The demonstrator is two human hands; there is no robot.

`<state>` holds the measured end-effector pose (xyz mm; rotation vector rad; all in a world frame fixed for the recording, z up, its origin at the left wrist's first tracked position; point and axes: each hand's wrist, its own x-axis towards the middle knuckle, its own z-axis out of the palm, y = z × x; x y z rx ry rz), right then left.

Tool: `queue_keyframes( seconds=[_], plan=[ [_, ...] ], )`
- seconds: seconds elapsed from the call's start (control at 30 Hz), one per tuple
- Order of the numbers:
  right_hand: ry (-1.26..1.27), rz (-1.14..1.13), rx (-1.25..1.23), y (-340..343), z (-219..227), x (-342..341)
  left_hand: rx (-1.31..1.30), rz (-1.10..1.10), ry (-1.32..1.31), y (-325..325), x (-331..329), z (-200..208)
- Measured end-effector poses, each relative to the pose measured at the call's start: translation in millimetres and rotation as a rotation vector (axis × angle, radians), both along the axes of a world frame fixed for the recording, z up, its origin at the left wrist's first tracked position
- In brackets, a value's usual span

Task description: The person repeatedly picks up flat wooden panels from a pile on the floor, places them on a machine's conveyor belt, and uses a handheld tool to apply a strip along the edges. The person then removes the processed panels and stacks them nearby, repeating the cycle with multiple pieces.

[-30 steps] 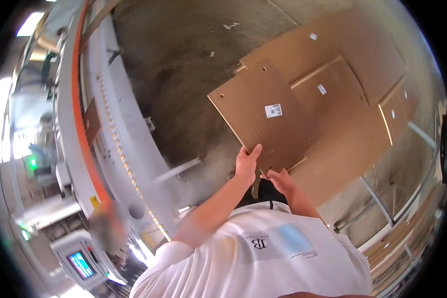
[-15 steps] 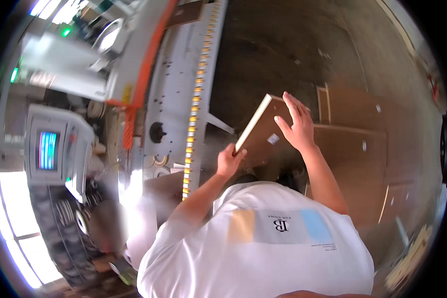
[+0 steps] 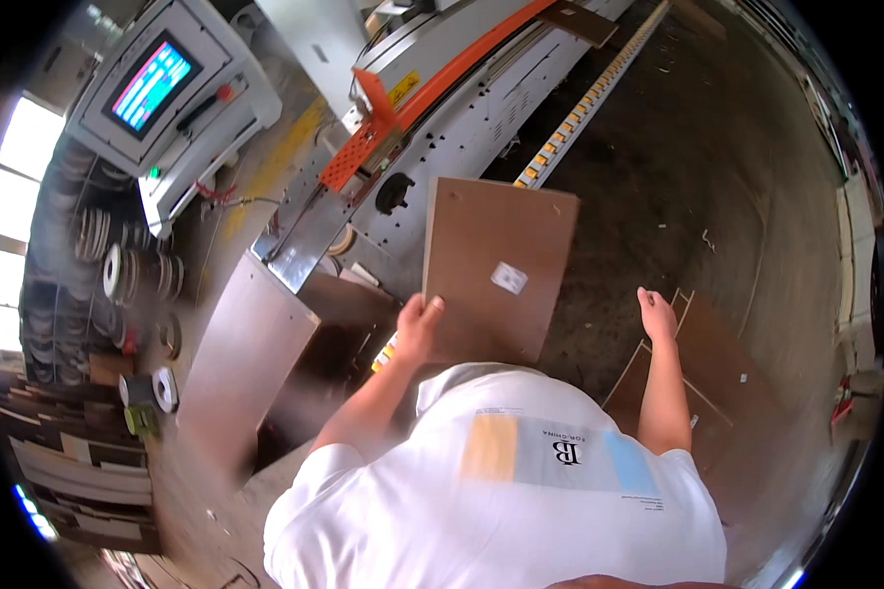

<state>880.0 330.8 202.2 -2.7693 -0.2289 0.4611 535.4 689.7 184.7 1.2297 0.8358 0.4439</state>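
Observation:
My left hand [image 3: 419, 324] grips a brown rectangular board [image 3: 496, 245] by its left edge, with the thumb on the face. The board is tilted up in front of my body, and a small white label sticks to its face. Off to the right, my right hand [image 3: 658, 312] is apart from the board, its fingers curled in with nothing visible in them. Below and beside that hand, several more brown boards [image 3: 722, 358] lie low near the floor.
A long machine with an orange rail [image 3: 462, 59] runs away ahead, flanked by a strip of yellow rollers [image 3: 584, 103]. A control cabinet with a lit screen [image 3: 152, 83] stands at the upper left. Near my left is a pale board-topped stand [image 3: 250, 363]; rolls of edging [image 3: 133, 275] lie beyond.
My right hand has let go of the board's right side, moved away to the right and closed. The board now faces me more fully in my left hand. My view has turned left.

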Motion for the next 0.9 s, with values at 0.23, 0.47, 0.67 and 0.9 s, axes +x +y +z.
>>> queue_keyframes(
  seconds=[0.23,0.47,0.67,0.9],
  plan=[
    [0.128,0.065,0.19,-14.6,-65.7,-67.6,-0.415,0.384,0.058,79.3,-8.3,-31.0],
    [0.328,0.074,0.134,-79.7,-133.2,-142.4,-0.451,0.719,0.037,154.4,-0.4,-60.7],
    [0.465,-0.015,0.229,-165.6,-178.7,-218.1,-0.451,0.734,0.042,165.7,47.2,-62.1],
    [0.565,-0.165,0.286,-112.5,-114.2,-254.3,-0.475,0.67,0.004,181.1,105.4,-86.9]
  ],
)
